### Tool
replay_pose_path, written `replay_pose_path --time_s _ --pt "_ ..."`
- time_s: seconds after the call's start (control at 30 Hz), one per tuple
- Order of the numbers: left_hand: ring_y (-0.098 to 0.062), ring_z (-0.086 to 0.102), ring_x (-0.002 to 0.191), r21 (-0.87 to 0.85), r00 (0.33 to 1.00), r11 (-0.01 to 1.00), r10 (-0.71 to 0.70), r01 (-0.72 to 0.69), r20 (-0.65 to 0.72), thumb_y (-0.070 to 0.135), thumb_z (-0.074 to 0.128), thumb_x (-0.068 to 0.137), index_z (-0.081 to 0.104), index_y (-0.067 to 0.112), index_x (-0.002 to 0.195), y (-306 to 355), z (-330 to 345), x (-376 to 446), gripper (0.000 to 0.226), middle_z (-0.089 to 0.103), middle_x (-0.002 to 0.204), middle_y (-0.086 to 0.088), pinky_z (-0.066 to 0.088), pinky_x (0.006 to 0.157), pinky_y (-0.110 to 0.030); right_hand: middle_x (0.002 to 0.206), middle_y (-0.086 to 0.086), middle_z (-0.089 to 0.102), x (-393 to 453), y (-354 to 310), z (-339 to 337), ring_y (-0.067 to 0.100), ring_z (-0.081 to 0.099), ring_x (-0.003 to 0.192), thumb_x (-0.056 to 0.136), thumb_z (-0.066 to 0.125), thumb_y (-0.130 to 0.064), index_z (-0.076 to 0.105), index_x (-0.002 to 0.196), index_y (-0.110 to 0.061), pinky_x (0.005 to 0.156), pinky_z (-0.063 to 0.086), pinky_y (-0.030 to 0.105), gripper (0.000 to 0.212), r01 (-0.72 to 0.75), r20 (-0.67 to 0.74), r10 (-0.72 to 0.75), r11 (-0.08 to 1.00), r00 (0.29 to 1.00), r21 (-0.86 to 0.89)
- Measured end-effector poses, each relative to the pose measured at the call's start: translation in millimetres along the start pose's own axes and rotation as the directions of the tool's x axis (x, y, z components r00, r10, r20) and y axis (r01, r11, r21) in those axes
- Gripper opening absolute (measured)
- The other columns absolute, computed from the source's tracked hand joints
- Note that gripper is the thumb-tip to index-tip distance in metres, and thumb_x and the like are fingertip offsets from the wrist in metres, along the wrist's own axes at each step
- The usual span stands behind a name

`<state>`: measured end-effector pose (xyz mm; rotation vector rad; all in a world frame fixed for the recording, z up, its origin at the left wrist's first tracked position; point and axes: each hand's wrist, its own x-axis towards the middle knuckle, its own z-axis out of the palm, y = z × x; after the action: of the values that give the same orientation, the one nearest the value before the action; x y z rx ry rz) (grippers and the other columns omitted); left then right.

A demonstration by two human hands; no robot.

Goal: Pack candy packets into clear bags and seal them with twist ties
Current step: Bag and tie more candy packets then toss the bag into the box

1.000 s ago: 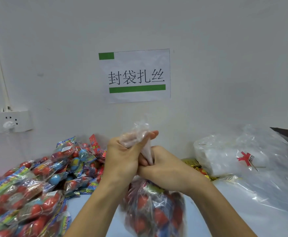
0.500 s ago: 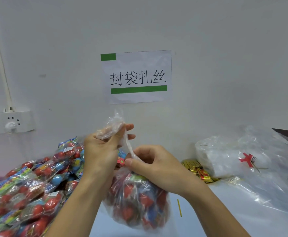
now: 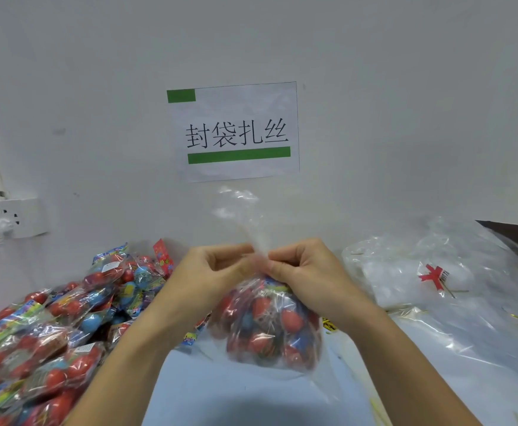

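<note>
so I've got the filled bag (image 3: pixel 267 327) sitting on the counter (image 3: pixel 221 395) right under the wall sign (image 3: pixel 234 132), and both hands are up at its neck. My left hand (image 3: pixel 211 272) pinches the gathered plastic from one side and my right hand (image 3: pixel 307 272) pinches it from the other, fingertips nearly meeting at the neck. I hold it that way so the candy stays down in the belly and the neck stays bunched tight enough to take a tie. It's blurry there, so I can't tell if a tie is already on it. The bag stands upright, long axis vertical, loose mouth (image 3: pixel 239 207) fanning up toward the sign. The loose candy packets (image 3: pixel 67 318) are piled left of the bag, the spare clear bags (image 3: pixel 436 272) off to its right
</note>
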<state>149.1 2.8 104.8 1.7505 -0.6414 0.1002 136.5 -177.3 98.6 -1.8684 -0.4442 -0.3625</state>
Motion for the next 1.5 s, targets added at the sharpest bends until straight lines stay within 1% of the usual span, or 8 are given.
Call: replay_pose_path --time_s 0.1,0.2,0.53,0.7,0.8,0.9,1.07,1.5 --pt "-0.013 0.072 0.100 -0.049 0.995 0.997 0.069 -0.066 0.068 0.029 0.068 0.086 0.078 0.018 0.102 -1.0 9.0 -2.3 0.022 0.077 0.102 -0.001 0.054 0.081 -0.017 0.083 -0.006 0.077 -0.7 -1.5 -2.6 0.005 0.071 0.089 0.094 0.067 -0.011 0.081 0.086 -0.014 0.082 0.054 0.021 0.016 0.004 0.038 -0.006 0.997 0.999 0.076" --pt "-0.017 0.072 0.102 -0.147 0.997 0.986 0.075 -0.075 -0.008 0.026 0.064 0.086 0.078 0.011 0.102 -2.2 16.6 -0.8 0.026 0.076 0.105 -0.004 0.056 0.082 -0.020 0.093 0.006 0.078 -0.6 -1.2 0.7 0.022 0.073 0.098 0.095 0.065 -0.010 0.081 0.094 -0.011 0.097 0.055 0.041 0.015 0.013 0.018 -0.015 0.994 1.000 0.106" --pt "-0.021 0.074 0.087 -0.333 0.953 0.943 -0.113 0.014 -0.281 0.018 0.066 0.090 0.080 0.012 0.095 -5.5 7.8 5.4 0.016 0.077 0.095 -0.011 0.059 0.070 -0.027 0.090 0.011 0.076 6.2 4.7 10.5 0.012 0.069 0.082 0.090 0.055 -0.032 0.079 0.091 -0.015 0.072 0.051 0.026 0.029 -0.004 -0.056 0.015 0.983 0.998 0.186" --pt "-0.019 0.066 0.076 -0.315 0.861 0.949 -0.155 -0.007 -0.485 0.020 0.068 0.091 0.080 0.014 0.091 -12.6 -13.8 8.7 0.013 0.076 0.085 -0.004 0.053 0.077 -0.033 0.086 -0.004 0.072 9.8 29.2 -5.7 0.012 0.067 0.077 0.092 0.049 -0.012 0.073 0.098 -0.024 0.079 0.056 0.032 0.027 -0.180 -0.229 0.155 0.980 0.961 -0.091" --pt "-0.004 0.072 0.077 -0.259 0.831 0.965 -0.113 -0.038 -0.545 0.018 0.071 0.088 0.078 0.014 0.093 -17.5 -17.9 9.1 0.009 0.078 0.084 0.005 0.057 0.073 -0.021 0.080 -0.017 0.069 2.8 42.2 -18.8 0.004 0.063 0.076 0.091 0.049 -0.014 0.072 0.097 -0.029 0.062 0.050 0.013 0.029 -0.274 0.073 0.353 0.827 0.933 -0.490" --pt "-0.001 0.071 0.077 -0.195 0.825 0.980 -0.086 -0.030 -0.559 0.019 0.074 0.085 0.078 0.012 0.095 -25.6 -19.1 11.2 0.012 0.077 0.084 0.007 0.055 0.073 -0.018 0.092 -0.017 0.075 -3.5 49.9 -25.0 0.005 0.068 0.090 0.093 0.044 -0.011 0.072 0.106 -0.025 0.067 0.052 0.012 0.034 -0.258 0.237 0.600 0.621 0.764 -0.741" --pt "0.001 0.063 0.063 -0.069 0.849 0.998 -0.034 -0.003 -0.527 0.022 0.075 0.086 0.079 0.015 0.090 -33.5 -17.7 12.6 0.009 0.076 0.074 0.004 0.049 0.066 -0.017 0.133 -0.004 0.063 -7.6 52.6 -28.9 0.017 0.061 0.119 0.093 0.042 -0.009 0.055 0.133 -0.022 0.099 0.050 0.030 0.043 -0.228 0.187 0.685 0.467 0.704 -0.854" --pt "0.004 0.058 0.053 0.010 0.905 0.999 -0.030 0.038 -0.425 0.026 0.073 0.088 0.079 0.016 0.082 -38.8 -12.0 12.2 0.013 0.068 0.058 0.014 0.046 0.056 -0.014 0.141 0.001 0.056 -6.2 60.9 1.7 0.027 0.057 0.123 0.092 0.057 -0.016 0.048 0.143 -0.012 0.098 0.048 0.037 0.052 0.056 0.215 0.812 0.220 0.543 -0.974"
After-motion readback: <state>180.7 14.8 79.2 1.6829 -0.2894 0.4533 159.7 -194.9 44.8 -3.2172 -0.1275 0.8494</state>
